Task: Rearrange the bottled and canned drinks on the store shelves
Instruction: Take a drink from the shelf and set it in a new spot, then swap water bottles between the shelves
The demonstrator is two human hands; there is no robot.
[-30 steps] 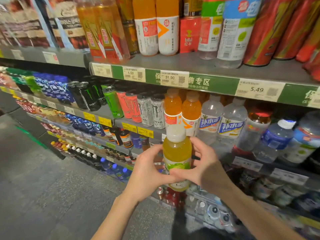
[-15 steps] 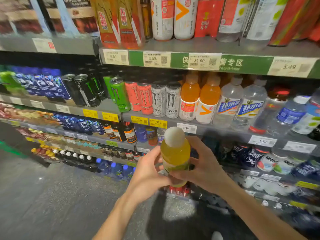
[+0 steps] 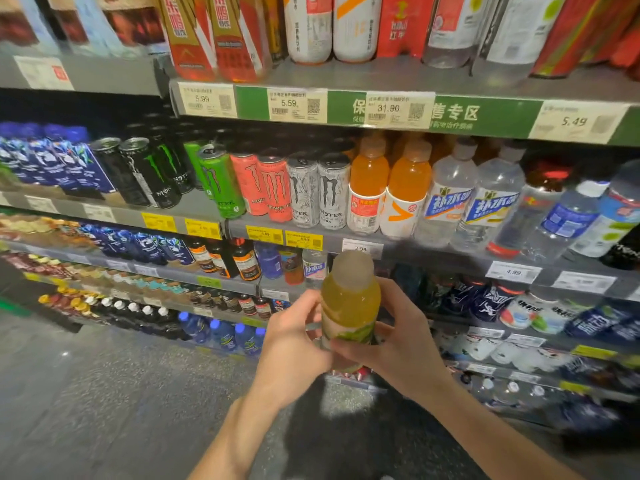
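A yellow-green drink bottle (image 3: 349, 303) with a pale cap and a green-and-white label stands upright in front of the shelves, held in both hands. My left hand (image 3: 291, 348) wraps its lower left side. My right hand (image 3: 398, 344) grips its lower right side and label. Behind and above it, two orange drink bottles (image 3: 388, 188) stand on the middle shelf (image 3: 433, 252) beside clear water bottles (image 3: 467, 199). Monster cans (image 3: 277, 185) in black, green, pink and white fill the shelf to the left.
The top shelf (image 3: 346, 77) carries tall bottles and red cartons above price tags. Lower shelves (image 3: 207, 282) hold small dark bottles and blue-capped bottles. Grey speckled floor (image 3: 104, 393) lies at the left and below my arms.
The bottle stays gripped in both hands. My view has tilted down, so the shelves sit higher in frame and the lower shelves show more.
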